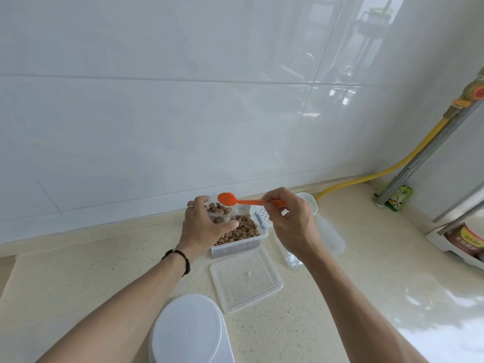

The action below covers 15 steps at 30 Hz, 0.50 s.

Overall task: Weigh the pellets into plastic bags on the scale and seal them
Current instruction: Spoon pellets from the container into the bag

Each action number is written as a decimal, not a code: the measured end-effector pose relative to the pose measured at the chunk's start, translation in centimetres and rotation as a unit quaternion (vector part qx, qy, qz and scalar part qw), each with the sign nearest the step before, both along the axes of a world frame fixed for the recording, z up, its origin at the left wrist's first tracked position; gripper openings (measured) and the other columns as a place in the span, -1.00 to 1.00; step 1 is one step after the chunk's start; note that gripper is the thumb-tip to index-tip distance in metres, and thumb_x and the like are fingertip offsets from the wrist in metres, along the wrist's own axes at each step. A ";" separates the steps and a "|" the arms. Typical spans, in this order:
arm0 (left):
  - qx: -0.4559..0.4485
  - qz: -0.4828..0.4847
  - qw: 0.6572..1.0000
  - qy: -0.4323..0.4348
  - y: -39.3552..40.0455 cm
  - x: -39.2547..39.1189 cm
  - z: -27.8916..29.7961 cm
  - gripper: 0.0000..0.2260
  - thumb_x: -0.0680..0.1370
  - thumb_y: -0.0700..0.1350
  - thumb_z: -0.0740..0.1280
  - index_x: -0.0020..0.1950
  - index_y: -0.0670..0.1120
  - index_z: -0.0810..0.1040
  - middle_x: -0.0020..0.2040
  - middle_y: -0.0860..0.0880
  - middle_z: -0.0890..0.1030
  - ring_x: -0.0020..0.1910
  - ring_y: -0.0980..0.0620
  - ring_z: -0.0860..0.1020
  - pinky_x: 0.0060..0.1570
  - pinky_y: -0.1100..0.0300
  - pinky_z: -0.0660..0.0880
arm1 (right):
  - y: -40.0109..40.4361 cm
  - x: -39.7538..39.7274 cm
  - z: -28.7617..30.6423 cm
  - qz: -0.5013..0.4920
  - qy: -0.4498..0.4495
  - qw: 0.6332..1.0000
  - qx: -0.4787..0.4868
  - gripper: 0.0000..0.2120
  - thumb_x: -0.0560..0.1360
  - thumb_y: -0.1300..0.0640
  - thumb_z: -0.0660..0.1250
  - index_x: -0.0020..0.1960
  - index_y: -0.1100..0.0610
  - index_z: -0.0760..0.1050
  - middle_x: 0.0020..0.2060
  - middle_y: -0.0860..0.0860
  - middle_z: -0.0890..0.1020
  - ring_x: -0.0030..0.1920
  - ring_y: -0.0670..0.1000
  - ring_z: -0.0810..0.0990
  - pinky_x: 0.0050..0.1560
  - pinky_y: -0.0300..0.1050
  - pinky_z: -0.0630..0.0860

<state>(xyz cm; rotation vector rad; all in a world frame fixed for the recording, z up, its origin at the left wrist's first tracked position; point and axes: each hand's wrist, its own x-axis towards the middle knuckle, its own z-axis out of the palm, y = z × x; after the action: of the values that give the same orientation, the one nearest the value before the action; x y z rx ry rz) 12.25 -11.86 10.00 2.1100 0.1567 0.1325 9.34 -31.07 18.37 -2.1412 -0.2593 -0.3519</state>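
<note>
At frame centre, the left hand (203,226) pinches a plastic bag (218,214) of pellets (242,227); the right hand (290,221) pinches an orange spoon (237,200) above.

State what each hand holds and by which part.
Right hand pinches the orange spoon by its handle end. Left hand grips the clear plastic bag of pellets near its mouth.

We see brown pellets (242,229) heaped in a clear tub (237,248), lid off. Clear bag (219,212) w/ some pellets sits just left of tub; white scale (260,218) partly hidden just right.
</note>
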 end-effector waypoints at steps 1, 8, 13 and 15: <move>-0.003 -0.004 1.000 -0.003 -0.1 -0.3 0.0 -0.20 0.27 0.15 0.59 0.36 -0.03 0.27 0.18 0.03 0.31 0.27 0.01 0.36 0.17 0.10 0.39 | -0.1 -0.5 0.1 -0.012 -0.002 1.000 0.008 -0.85 0.53 0.30 0.33 -0.08 0.07 0.59 -0.27 -0.17 0.63 -0.19 -0.14 0.59 -0.28 -0.35 0.41; 0.002 -0.041 0.999 -0.034 -2.3 -3.7 0.6 -0.22 0.16 0.22 0.56 0.21 0.00 0.27 0.16 -0.01 0.35 0.20 0.02 0.34 0.20 -0.01 0.41 | -2.5 -4.9 -1.3 -0.228 0.084 0.937 0.251 -0.86 0.50 0.31 0.35 -0.09 0.09 0.59 -0.21 0.07 0.65 -0.26 -0.02 0.61 -0.28 -0.14 0.58; 0.035 -0.110 0.990 -0.081 -5.3 -6.9 0.4 -0.28 0.21 0.20 0.57 0.19 -0.04 0.31 0.09 0.03 0.38 0.12 0.05 0.37 0.17 0.00 0.43 | -5.5 -10.2 -7.8 -0.329 0.198 0.836 0.392 -0.89 0.48 0.35 0.37 -0.09 0.17 0.58 -0.13 0.19 0.69 -0.26 0.04 0.61 -0.21 -0.13 0.55; 0.037 -0.144 0.985 -0.091 -6.6 -8.0 0.1 -0.26 0.22 0.21 0.57 0.21 -0.06 0.32 0.11 0.02 0.41 0.12 0.06 0.37 0.17 0.03 0.42 | -6.4 -12.6 -10.4 -0.363 0.226 0.793 0.435 -0.90 0.49 0.37 0.36 -0.10 0.20 0.57 -0.15 0.20 0.68 -0.26 0.05 0.60 -0.19 -0.11 0.56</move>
<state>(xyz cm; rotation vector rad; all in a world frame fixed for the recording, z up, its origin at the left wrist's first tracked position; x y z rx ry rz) 4.29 -18.43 10.08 2.1560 -0.2659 0.1594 -3.21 -37.44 8.02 -1.2405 0.8824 -0.2878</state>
